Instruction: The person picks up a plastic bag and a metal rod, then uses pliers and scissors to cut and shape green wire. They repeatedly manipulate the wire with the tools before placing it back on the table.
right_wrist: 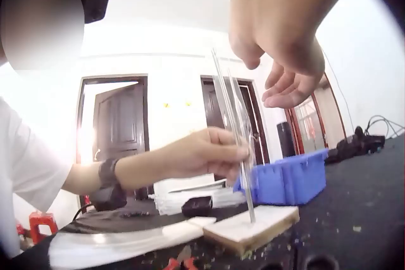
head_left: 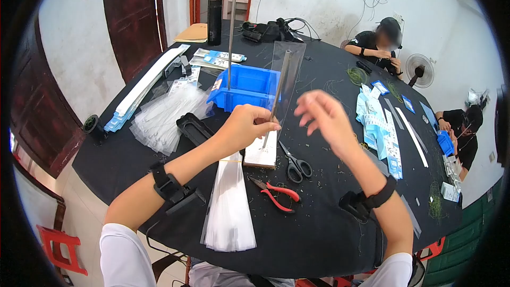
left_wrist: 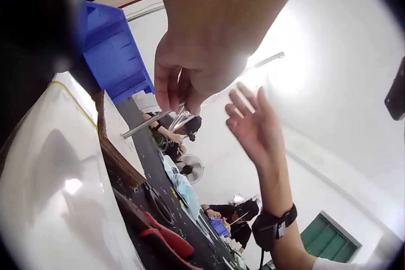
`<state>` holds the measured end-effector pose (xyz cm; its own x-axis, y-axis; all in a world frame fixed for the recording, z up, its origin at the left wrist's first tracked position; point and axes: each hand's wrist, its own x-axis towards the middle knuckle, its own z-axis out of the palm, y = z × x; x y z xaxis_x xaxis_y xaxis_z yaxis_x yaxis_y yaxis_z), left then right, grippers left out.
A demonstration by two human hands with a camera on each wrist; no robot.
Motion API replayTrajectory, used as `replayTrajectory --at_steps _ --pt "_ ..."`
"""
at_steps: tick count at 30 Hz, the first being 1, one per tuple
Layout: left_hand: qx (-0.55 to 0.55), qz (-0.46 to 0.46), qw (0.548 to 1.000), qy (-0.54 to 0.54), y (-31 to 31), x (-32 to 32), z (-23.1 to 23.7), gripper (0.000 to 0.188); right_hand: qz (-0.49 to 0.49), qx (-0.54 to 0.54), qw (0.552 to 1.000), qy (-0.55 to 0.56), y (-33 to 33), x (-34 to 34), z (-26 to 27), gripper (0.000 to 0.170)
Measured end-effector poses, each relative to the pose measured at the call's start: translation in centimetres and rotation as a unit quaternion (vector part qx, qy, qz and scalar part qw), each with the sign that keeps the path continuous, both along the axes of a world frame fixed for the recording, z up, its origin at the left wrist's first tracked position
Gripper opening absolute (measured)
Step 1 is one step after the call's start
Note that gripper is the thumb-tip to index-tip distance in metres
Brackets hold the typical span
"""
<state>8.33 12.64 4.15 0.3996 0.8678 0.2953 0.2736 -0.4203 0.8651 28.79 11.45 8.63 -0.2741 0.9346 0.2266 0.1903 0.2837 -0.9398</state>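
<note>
My left hand [head_left: 248, 127] pinches a clear plastic sleeve [head_left: 295, 66] against a thin metal rod [right_wrist: 249, 199]. The rod stands up from a white-topped wooden block [head_left: 260, 156], and the sleeve surrounds its upper part. To the right, my right hand [head_left: 328, 120] is raised in the air with loosely bent fingers and nothing in them. In the right wrist view this hand [right_wrist: 281, 45] is above and right of the rod. A stack of clear sleeves [head_left: 229, 210], banded near its top, lies in front of the block.
Scissors [head_left: 295, 165] and red-handled pliers [head_left: 279, 194] lie right of the block. Behind it sits a blue bin [head_left: 249, 79], with a second upright rod [head_left: 231, 37] beside it. More sleeves [head_left: 170, 114] spread to the left. Blue packaging [head_left: 374, 122] lies right; two people sit beyond.
</note>
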Motion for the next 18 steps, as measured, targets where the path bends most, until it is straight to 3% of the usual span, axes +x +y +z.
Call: replayTrajectory --at_steps 5,8,12,18 --pt "-0.003 0.014 1.000 0.013 -0.4 0.1 -0.4 0.017 -0.010 0.203 0.978 -0.053 0.0 -1.6 5.6 0.029" --pt "0.005 0.014 1.000 0.017 -0.4 0.2 -0.7 0.017 -0.017 0.308 0.946 -0.094 0.3 -2.4 7.2 0.025" --pt "0.000 0.014 1.000 0.012 -0.9 0.1 -0.4 0.017 -0.019 0.378 0.912 -0.160 0.7 -3.1 8.6 0.012" --pt "0.029 0.006 1.000 -0.003 -0.7 0.2 -1.1 0.018 0.014 0.342 0.893 -0.292 0.6 -3.0 10.9 0.014"
